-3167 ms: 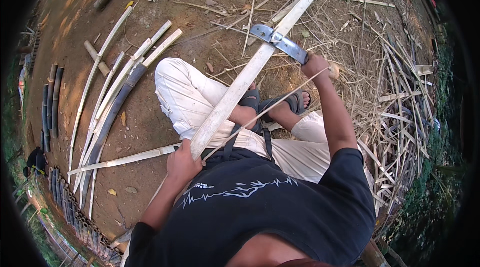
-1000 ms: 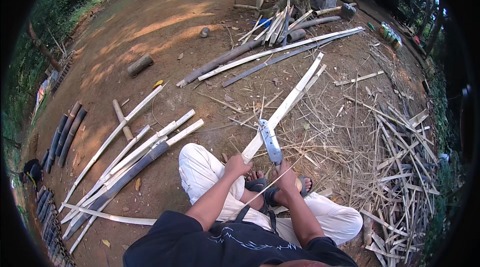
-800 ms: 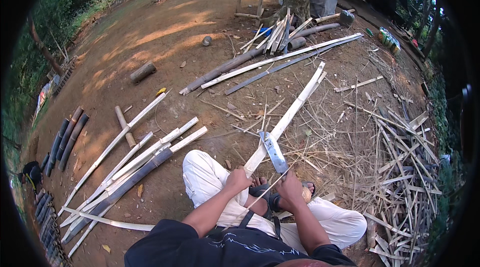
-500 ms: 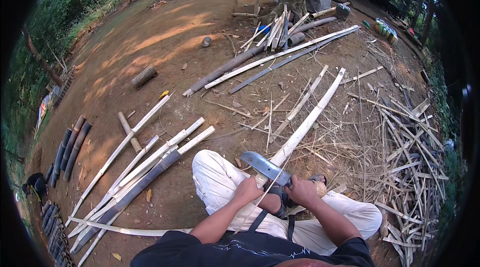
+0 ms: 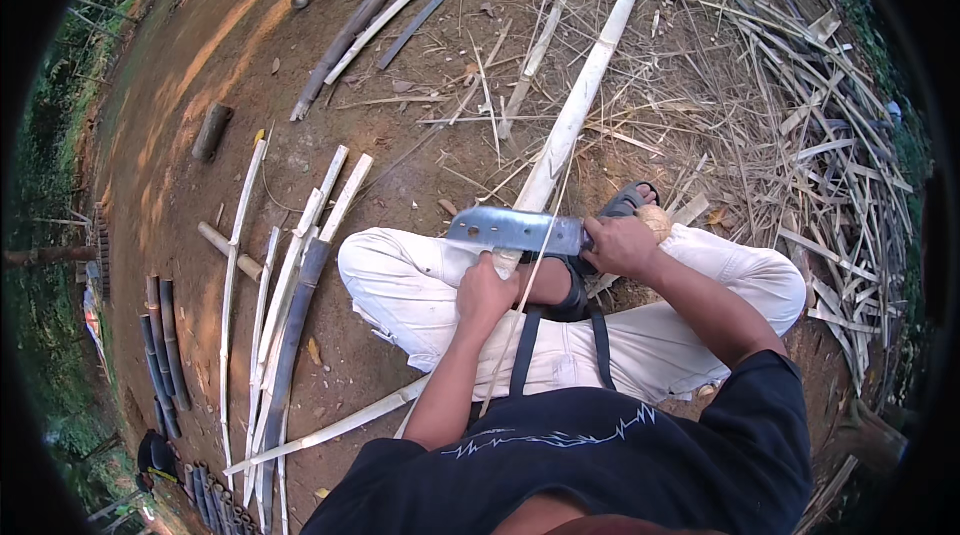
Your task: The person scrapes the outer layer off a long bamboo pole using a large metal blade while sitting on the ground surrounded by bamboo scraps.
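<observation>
A long pale bamboo strip (image 5: 583, 80) runs from my lap away over the ground, slanting to the right. Its near end is in the closed fingers of my left hand (image 5: 487, 292). My right hand (image 5: 622, 245) is wrapped round the handle of a broad-bladed machete (image 5: 520, 232), whose rounded wooden butt shows past the fist. The steel blade lies crosswise over the strip, just ahead of my left hand. A thin bamboo sliver (image 5: 540, 263) passes over the blade and down across my lap. My crossed legs in white trousers lie beneath both hands.
Split bamboo lengths (image 5: 300, 310) lie together at the left, with dark bamboo sections (image 5: 172, 345) beyond them. A heap of bamboo offcuts (image 5: 835, 150) spreads at the right. Ahead lie a long dark pole (image 5: 350, 40), a short log (image 5: 211, 132) and scattered shavings (image 5: 650, 110).
The view has tipped further down, so the tree and ladder are out of sight. The blade now lies more level across the strip. Both hands keep their holds.
</observation>
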Demonstrator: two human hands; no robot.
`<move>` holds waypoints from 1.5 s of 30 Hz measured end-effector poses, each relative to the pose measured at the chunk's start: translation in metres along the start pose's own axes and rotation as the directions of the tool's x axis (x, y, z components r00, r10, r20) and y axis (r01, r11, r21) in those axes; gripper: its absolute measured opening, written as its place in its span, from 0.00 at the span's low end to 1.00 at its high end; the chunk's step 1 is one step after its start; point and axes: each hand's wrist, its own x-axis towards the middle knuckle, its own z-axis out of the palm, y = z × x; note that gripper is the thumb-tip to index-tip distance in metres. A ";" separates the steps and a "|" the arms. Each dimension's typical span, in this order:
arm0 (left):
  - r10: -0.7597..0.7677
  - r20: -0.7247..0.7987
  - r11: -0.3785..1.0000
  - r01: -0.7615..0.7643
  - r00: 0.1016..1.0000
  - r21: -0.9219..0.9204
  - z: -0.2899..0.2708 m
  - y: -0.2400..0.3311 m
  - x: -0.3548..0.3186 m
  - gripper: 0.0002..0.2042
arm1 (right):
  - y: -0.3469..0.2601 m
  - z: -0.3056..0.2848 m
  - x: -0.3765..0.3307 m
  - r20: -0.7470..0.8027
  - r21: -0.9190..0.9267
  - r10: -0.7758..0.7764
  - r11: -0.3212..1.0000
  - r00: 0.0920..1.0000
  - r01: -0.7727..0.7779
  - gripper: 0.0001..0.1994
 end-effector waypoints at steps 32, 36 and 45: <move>-0.144 0.036 0.983 0.138 0.989 0.124 -0.056 -0.012 -0.110 0.20 | 0.137 -0.051 0.111 -0.194 0.112 0.350 0.936 0.917 -0.333 0.14; -0.134 0.012 0.986 0.132 0.991 0.098 -0.049 -0.014 -0.103 0.20 | 0.052 -0.035 0.068 0.026 -0.011 -0.012 1.000 1.000 0.012 0.16; -0.125 0.040 0.976 0.116 0.991 0.187 -0.047 -0.044 -0.126 0.20 | 0.103 -0.009 0.063 -0.127 0.026 0.142 0.990 0.982 -0.139 0.16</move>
